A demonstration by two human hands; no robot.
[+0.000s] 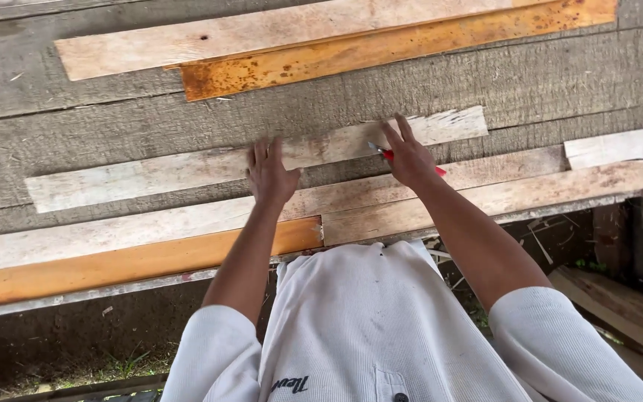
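Pressing down on a long pale weathered wooden slat (187, 170), the left hand (268, 173) lies flat with its fingers close together, palm on the near edge of the board. The right hand (408, 158) rests further along the same slat, pinching a red-handled marking pen or small blade (389, 154) between thumb and middle fingers while the index and middle fingertips stretch forward onto the wood. Which tool it is cannot be told. The tip sits just left of those fingertips, touching or nearly touching the slat's surface. No drawn line or cut shows on the board near the tip, so the marking appears barely begun, if at all. Beyond the fingers lie a pale plank (262, 33) and a rust-orange plank (381, 48), untouched; nearer the wrists sit several more slats (485, 197) and an orange-brown board (128, 264) on the grey timber bench (545, 82).
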